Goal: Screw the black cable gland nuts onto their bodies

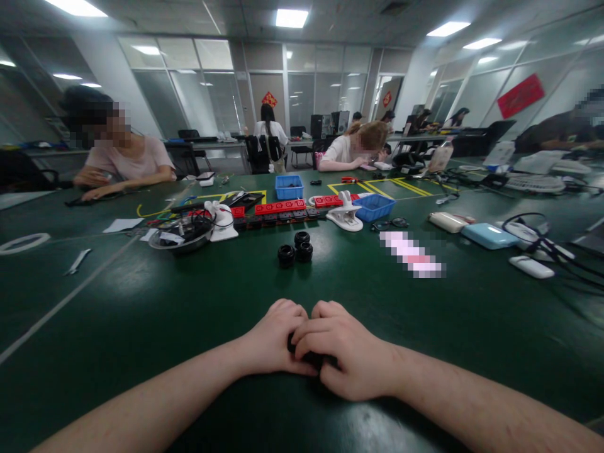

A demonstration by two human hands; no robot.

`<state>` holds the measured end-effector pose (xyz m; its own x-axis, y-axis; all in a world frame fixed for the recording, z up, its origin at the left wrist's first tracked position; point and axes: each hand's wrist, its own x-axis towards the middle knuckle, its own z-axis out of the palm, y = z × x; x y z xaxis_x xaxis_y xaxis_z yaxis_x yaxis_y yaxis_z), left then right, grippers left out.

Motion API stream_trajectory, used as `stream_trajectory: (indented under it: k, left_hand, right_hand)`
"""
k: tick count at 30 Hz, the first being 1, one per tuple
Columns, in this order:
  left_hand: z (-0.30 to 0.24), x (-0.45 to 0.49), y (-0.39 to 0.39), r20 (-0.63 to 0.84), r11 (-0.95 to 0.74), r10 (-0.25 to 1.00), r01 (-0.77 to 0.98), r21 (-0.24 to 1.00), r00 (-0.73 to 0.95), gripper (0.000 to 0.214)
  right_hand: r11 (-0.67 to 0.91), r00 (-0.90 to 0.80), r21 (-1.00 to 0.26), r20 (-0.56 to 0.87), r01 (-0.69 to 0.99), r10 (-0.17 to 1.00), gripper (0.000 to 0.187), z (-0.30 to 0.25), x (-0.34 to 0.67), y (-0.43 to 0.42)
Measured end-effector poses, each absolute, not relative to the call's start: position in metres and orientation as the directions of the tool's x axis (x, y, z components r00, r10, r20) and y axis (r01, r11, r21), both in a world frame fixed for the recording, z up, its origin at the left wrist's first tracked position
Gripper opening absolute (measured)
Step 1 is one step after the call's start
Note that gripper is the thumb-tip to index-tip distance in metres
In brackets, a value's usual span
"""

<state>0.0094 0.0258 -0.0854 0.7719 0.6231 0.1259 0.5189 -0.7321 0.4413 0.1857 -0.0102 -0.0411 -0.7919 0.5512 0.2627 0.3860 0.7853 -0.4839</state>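
Observation:
Close together over the near middle of the green table (226, 277), my left hand (278, 340) and my right hand (349, 352) are both closed around a black part (309, 357). Most of that part is hidden by my fingers, so I cannot make out its full shape. The right fingers curl over its top, while the left hand grips its left side. Beyond my hands, three round black ribbed parts (295, 250) with hollow-looking tops stand in a tight cluster on the table.
Behind the cluster run red and black power strips (280, 211), flanked by blue bins (289, 187) and a white clip stand (345, 214). A metal bowl (182, 242) of cables stands left. Power banks (488, 236) and cables lie right. Several people sit around.

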Motion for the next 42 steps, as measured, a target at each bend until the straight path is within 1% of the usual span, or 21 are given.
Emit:
stream_trajectory:
  k: [2, 5, 7, 9, 11, 13, 14, 16, 18, 20, 23, 27, 29, 35, 42]
  left_hand:
    - [-0.088, 0.009, 0.027, 0.143, -0.748, 0.602, 0.492, 0.445, 0.786, 0.037]
    - [-0.09, 0.008, 0.027, 0.161, -0.753, 0.596, 0.477, 0.453, 0.787, 0.041]
    - [-0.09, 0.008, 0.027, 0.163, -0.755, 0.598, 0.484, 0.442, 0.784, 0.038]
    - [-0.09, 0.008, 0.026, 0.156, -0.746, 0.617, 0.51, 0.428, 0.771, 0.035]
    - [-0.089, 0.009, 0.026, 0.143, -0.726, 0.642, 0.537, 0.43, 0.753, 0.035]
    - [-0.088, 0.009, 0.026, 0.134, -0.709, 0.653, 0.541, 0.452, 0.745, 0.039]
    - [-0.088, 0.009, 0.026, 0.132, -0.704, 0.654, 0.536, 0.466, 0.745, 0.042]
    - [-0.087, 0.009, 0.026, 0.132, -0.699, 0.654, 0.529, 0.481, 0.745, 0.045]
    - [-0.085, 0.01, 0.026, 0.128, -0.694, 0.659, 0.534, 0.483, 0.741, 0.044]
    - [-0.084, 0.01, 0.025, 0.125, -0.69, 0.668, 0.547, 0.474, 0.733, 0.043]
    - [-0.084, 0.012, 0.024, 0.12, -0.68, 0.685, 0.572, 0.458, 0.718, 0.042]
    - [-0.086, 0.013, 0.023, 0.117, -0.664, 0.7, 0.583, 0.468, 0.704, 0.046]
    - [-0.087, 0.013, 0.024, 0.125, -0.655, 0.705, 0.574, 0.491, 0.698, 0.049]
    - [-0.086, 0.011, 0.025, 0.112, -0.647, 0.704, 0.568, 0.509, 0.701, 0.05]
    - [-0.085, 0.01, 0.024, 0.124, -0.605, 0.739, 0.57, 0.555, 0.662, 0.059]
  right_hand:
    - [0.806, -0.809, -0.472, 0.277, 0.356, 0.519, 0.022, -0.043, 0.186, -0.011]
    - [0.845, -0.828, -0.421, 0.301, 0.33, 0.473, 0.023, -0.046, 0.187, -0.012]
    - [0.872, -0.824, -0.388, 0.358, 0.297, 0.44, 0.024, -0.045, 0.188, -0.013]
    - [0.888, -0.781, -0.365, 0.451, 0.281, 0.432, 0.024, -0.043, 0.189, -0.015]
    - [0.866, -0.698, -0.366, 0.518, 0.342, 0.494, 0.023, -0.041, 0.19, -0.016]
    - [0.788, -0.601, -0.39, 0.511, 0.475, 0.615, 0.019, -0.039, 0.191, -0.015]
    - [0.734, -0.554, -0.401, 0.483, 0.548, 0.678, 0.02, -0.04, 0.191, -0.013]
    - [0.626, -0.482, -0.4, 0.409, 0.669, 0.775, 0.031, -0.042, 0.191, -0.01]
    - [0.55, -0.44, -0.377, 0.341, 0.745, 0.83, 0.042, -0.044, 0.19, -0.006]
    - [0.523, -0.445, -0.35, 0.281, 0.777, 0.85, 0.044, -0.045, 0.189, -0.004]
    - [0.558, -0.514, -0.319, 0.219, 0.766, 0.83, 0.032, -0.044, 0.187, -0.005]
    - [0.638, -0.604, -0.331, 0.213, 0.695, 0.768, 0.021, -0.04, 0.187, -0.007]
    - [0.667, -0.639, -0.354, 0.212, 0.655, 0.74, 0.022, -0.037, 0.188, -0.008]
    - [0.727, -0.716, -0.388, 0.204, 0.567, 0.668, 0.035, -0.036, 0.191, -0.006]
    - [0.833, -0.785, -0.379, 0.324, 0.403, 0.528, 0.029, -0.049, 0.19, 0.0]
